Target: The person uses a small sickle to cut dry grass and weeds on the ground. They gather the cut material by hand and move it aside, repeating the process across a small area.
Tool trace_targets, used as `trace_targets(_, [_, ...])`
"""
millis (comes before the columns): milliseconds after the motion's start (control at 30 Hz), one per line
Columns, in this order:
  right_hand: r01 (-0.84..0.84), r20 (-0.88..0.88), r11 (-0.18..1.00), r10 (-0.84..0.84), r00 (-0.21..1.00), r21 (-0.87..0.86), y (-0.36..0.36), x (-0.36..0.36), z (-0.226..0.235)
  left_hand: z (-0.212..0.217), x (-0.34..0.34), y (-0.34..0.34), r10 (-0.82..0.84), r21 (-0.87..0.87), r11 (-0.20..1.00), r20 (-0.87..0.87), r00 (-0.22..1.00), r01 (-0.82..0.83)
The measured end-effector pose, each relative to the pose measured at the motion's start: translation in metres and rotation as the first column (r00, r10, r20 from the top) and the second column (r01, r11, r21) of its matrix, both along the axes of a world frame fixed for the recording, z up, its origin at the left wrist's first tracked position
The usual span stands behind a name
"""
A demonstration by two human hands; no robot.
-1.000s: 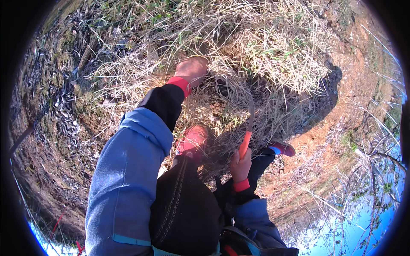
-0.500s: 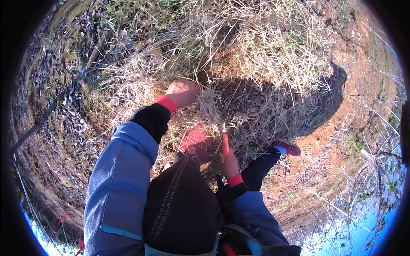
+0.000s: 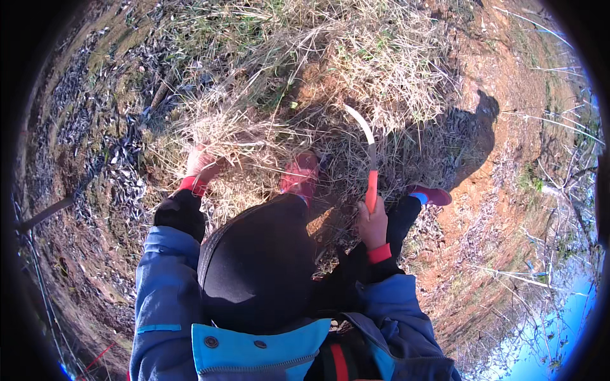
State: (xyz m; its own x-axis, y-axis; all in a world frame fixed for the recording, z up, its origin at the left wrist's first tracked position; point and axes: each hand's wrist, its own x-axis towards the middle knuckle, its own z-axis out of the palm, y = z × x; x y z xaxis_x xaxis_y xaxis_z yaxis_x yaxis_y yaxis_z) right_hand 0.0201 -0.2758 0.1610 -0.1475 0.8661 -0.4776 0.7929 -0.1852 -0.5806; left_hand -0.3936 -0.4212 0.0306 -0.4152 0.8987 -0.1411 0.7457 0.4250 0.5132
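We judge the left hand [image 3: 202, 164] bunches the tuft of dry, straw-coloured grass [image 3: 235, 130] taut, fingers closed round its stems, so the blade can reach them. Our right hand [image 3: 372, 222] grips the curved steel sickle with an orange handle [image 3: 370, 165], raised right of the tuft, point arcing back toward it.

Red shoes: one [image 3: 301, 174] in the middle among straw, another [image 3: 432, 194] to its right at the soil edge. Blue jacket [image 3: 166, 286] with black knee [image 3: 257, 260] filled the lower middle. Bare orange soil [image 3: 489, 114] ran down the right side, a person's shadow [image 3: 473, 136] across it. Dark dead leaves [image 3: 121, 165] littered the left ground. Thin bare twigs [image 3: 559, 190] at far right. A grey stick [image 3: 44, 216] lay at the left rim. Blue sky [image 3: 540, 343] showed bottom right.
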Motion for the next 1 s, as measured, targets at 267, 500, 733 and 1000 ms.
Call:
trace_targets(267, [0.030,0.011,0.899,-0.039,0.999,0.436,0.003,0.039,0.111,0.045,-0.071,-0.082,0.003,-0.421,0.901,-0.236,0.972,-0.105])
trace_targets(500, [-0.193,0.203,0.607,0.053,0.978,0.771,0.008,0.080,0.258,0.096,-0.065,-0.053,-0.077,-0.316,0.949,-0.292,0.953,-0.020])
trace_targets(733, [0.014,-0.007,0.707,-0.013,1.000,0.707,0.022,0.132,0.274,0.201,-0.060,-0.024,-0.139,-0.226,0.973,-0.408,0.903,0.047])
trace_targets(1000, [0.132,-0.104,0.894,-0.096,0.990,0.427,-0.038,0.195,0.105,0.290,-0.033,0.067,-0.246,-0.075,0.967,-0.517,0.820,0.242])
